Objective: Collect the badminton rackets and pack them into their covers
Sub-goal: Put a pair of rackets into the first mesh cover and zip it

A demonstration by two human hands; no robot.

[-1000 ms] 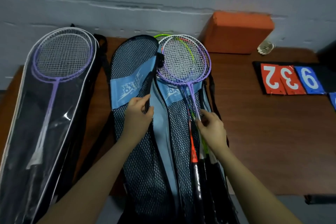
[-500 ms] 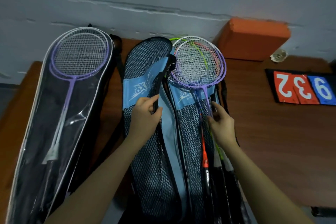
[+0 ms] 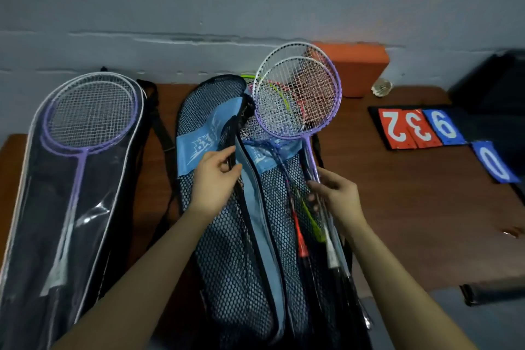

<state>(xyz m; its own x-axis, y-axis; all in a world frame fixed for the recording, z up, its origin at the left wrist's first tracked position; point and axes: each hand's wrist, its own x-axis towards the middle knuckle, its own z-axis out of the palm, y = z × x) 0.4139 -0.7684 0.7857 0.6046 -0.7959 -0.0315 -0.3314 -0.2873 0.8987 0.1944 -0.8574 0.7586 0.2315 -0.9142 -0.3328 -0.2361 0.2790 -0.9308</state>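
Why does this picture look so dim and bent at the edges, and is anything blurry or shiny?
Head view: dim, bluish light; the wide lens bows the table edge. Glare streaks the clear racket cover. The purple rackets and score cards look slightly smeared; both forearms soften toward the bottom.

A sports equipment corner, likely a club or gym storeroom.

A brown wooden table (image 3: 397, 221) stands against a bare grey painted wall (image 3: 255, 8); on it lie racket covers (image 3: 227, 236) with rackets (image 3: 298, 99), flip scoreboard number cards (image 3: 417, 128), a shuttlecock (image 3: 382, 88) and an orange foam block (image 3: 358, 65).
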